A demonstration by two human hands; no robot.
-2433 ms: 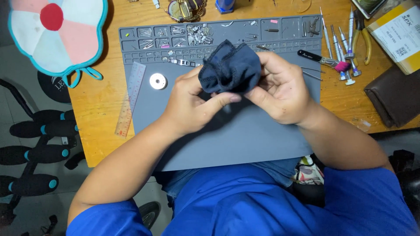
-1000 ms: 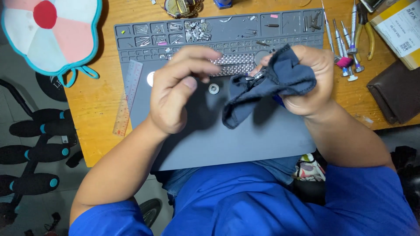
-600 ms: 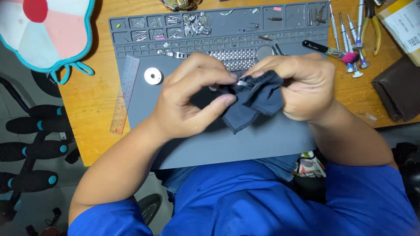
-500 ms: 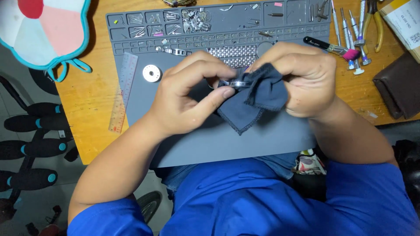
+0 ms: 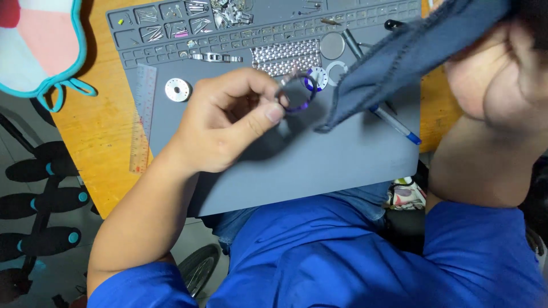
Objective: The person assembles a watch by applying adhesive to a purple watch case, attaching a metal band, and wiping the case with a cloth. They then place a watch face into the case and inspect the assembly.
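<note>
My left hand pinches a small dark ring with a purple edge, a watch part, between thumb and fingertips above the grey work mat. My right hand is raised close to the camera at the upper right and grips a dark blue cloth, which hangs down toward the ring without touching it. On the mat behind the ring lie a metal mesh band, a round disc, a white ring and a purple-rimmed dial.
A silver round part and a clear ruler lie at the mat's left edge. Small metal parts fill the mat's top trays. A blue-tipped pen lies under the cloth. A pink and teal pad sits on the wooden table.
My right hand has lifted the cloth up and to the right, away from the ring. My left hand keeps the ring, which is uncovered now. The camera has moved closer.
</note>
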